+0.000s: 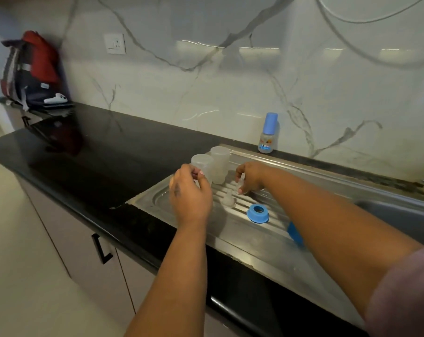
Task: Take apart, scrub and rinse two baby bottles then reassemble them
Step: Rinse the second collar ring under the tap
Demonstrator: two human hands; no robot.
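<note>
head view looks down (close) over drainboard [233, 229].

Two bare forearms come into view from the bottom edge, uncovered from wrist to elbow. The left hand [191, 190] and the right hand [250, 177] wear no gloves, and no rings, watch or bracelet show on them. Pale polish shows on the visible fingernails. At the lower right corner the right upper arm wears a short sleeve [405, 295] of plain, dull mauve fabric.
</note>
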